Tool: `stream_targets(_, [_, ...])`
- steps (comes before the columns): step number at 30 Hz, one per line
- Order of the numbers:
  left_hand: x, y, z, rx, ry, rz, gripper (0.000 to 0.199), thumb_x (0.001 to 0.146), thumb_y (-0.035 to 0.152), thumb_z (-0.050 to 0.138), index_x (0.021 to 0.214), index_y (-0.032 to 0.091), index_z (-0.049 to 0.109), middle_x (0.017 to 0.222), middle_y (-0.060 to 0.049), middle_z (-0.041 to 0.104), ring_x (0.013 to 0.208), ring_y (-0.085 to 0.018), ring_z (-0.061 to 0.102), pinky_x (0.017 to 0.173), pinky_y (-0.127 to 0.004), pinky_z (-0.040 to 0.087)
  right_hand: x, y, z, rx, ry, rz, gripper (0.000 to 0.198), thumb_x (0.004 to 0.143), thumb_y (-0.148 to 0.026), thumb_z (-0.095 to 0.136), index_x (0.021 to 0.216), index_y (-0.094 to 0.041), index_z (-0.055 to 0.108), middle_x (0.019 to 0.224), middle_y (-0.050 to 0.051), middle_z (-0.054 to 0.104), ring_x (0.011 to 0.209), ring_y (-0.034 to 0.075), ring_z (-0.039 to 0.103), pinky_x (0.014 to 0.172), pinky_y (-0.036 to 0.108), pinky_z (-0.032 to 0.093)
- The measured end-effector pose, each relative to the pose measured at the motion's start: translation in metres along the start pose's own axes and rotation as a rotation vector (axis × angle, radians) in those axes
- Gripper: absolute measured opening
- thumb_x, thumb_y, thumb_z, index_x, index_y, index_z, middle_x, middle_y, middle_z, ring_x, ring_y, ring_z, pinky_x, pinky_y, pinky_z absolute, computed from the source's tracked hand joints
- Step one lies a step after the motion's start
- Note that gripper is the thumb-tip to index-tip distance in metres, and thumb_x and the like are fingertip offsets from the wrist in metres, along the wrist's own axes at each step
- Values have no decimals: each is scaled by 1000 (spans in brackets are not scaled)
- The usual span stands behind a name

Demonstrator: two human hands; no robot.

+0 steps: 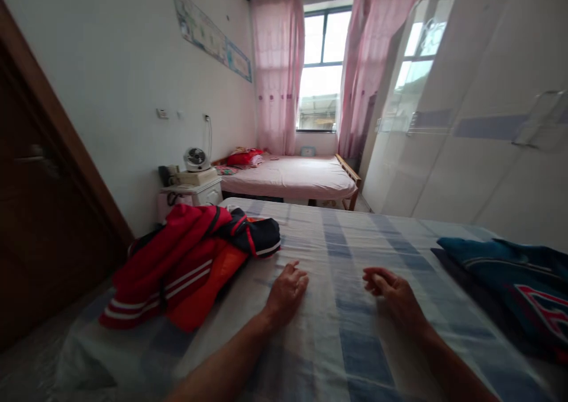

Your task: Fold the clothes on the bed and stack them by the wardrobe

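Bright window (pixel 320 82) between pink curtains (pixel 278 70); pale wall (pixel 115 94); glossy white wardrobe (pixel 479 171); brown door (pixel 35 230)

**Left hand (pixel 287 292) and right hand (pixel 396 295) held apart, fingers loosely curled**

The 2 bare forearms slant in from the lower edge, angled toward each other. The left forearm (pixel 226 363) leads to a hand pointing forward, its back showing and its fingers half bent. The right forearm (pixel 455 363) leads to a hand turned inward, fingers bent toward the left hand. Both grasps are relaxed.
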State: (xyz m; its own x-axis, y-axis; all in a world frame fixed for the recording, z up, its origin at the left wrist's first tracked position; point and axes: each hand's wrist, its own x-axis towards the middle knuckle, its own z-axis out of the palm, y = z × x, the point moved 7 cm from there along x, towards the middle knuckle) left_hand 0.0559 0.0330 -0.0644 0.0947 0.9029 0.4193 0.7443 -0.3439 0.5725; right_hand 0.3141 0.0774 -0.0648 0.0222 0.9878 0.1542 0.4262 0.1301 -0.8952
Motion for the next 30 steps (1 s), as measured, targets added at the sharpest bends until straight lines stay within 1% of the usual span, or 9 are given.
stream_targets(3, [-2,7,-4,27,23,13,30,91,29,41,100,19,68,127,-11,58,120,-18,53,99,-31,45,2,9,13,-251,-41,-47,40,70,-45,45,90,-20,68,77,4,71,72,23,65,72,36,47])
stream_targets(7, [3,12,-29,84,90,22,24,87,27,50,102,19,67,129,-9,57,119,-17,53,99,-27,44,3,11,11,-346,-40,-91,43,71,-48,41,92,-22,69,83,4,72,80,24,66,75,35,47])
stream_targets(11, [10,-11,-109,225,278,-66,28,86,25,48,109,18,63,131,-8,54,123,-17,48,105,-29,37,4,11,11,-368,-53,-81,45,70,-48,40,93,-22,69,85,4,73,82,25,67,76,35,48])
stream_targets(15, [2,-65,-210,448,480,-276,42,86,31,43,121,8,54,139,-19,42,132,-30,34,111,-44,24,4,10,12,-361,-50,-89,44,70,-48,41,93,-22,69,89,4,73,85,25,67,78,36,48])
stream_targets(18, [-8,-107,-257,561,488,-447,49,83,38,46,117,5,55,130,-25,50,124,-38,43,102,-52,33,4,10,11,-348,-34,-100,42,69,-48,43,90,-23,70,90,4,73,85,26,67,77,36,49])
stream_targets(21, [-14,-135,-276,597,448,-586,54,79,46,48,113,5,57,109,-26,62,104,-39,58,86,-49,45,4,9,11,-342,-17,-115,39,69,-47,44,88,-25,70,88,3,73,83,26,67,74,36,50])
stream_targets(24, [-10,-140,-282,600,432,-604,41,79,41,47,99,9,63,98,-23,66,96,-38,62,80,-46,47,4,11,12,-345,-19,-117,39,71,-46,44,89,-25,70,88,3,73,83,26,67,74,35,50])
stream_targets(27, [4,-123,-285,570,455,-538,30,81,35,45,86,14,64,92,-18,68,92,-35,63,80,-43,47,4,13,12,-349,-21,-112,39,71,-46,43,90,-24,70,88,3,73,83,25,67,74,35,50])
stream_targets(30, [22,-83,-282,517,537,-425,33,88,35,36,88,13,61,90,-16,66,91,-31,62,82,-43,46,4,14,13,-341,-23,-108,41,71,-46,43,91,-23,70,88,3,73,84,25,67,75,34,50])
